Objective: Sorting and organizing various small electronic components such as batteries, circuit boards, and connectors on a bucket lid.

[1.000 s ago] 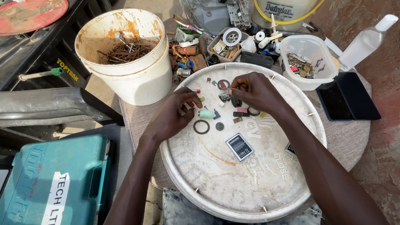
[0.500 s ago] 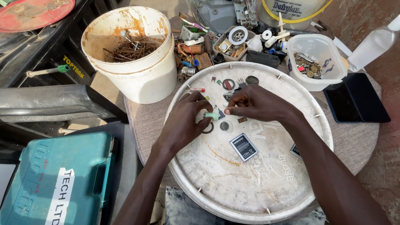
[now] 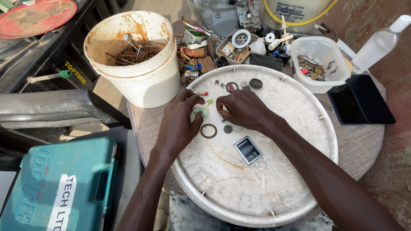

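My left hand (image 3: 180,122) rests on a big round white lid (image 3: 274,188), its thumb and fingers pinching a small pale green part (image 3: 201,112). My right hand (image 3: 242,108) lies just to the right of it with the fingers curled down among small parts; whether they grip one is hidden. A dark rubber ring (image 3: 208,131) and a small grey disc (image 3: 227,128) lie just below the hands. A flat phone battery (image 3: 248,150) lies further down the lid. A red-tipped pin (image 3: 200,93), a round red-and-black piece (image 3: 231,87) and a dark washer (image 3: 255,83) sit near the lid's far rim.
A white bucket (image 3: 141,83) with rusty nails stands at upper left. Behind the lid are a heap of small parts, a clear tub (image 3: 327,81) of metal bits, a clear bottle (image 3: 379,42) and a black tablet (image 3: 361,100). A teal tool case (image 3: 55,184) lies at lower left.
Both hands have stayed close together over the lid's upper part. The left hand's fingers have closed on the green part. The camera has shifted slightly.
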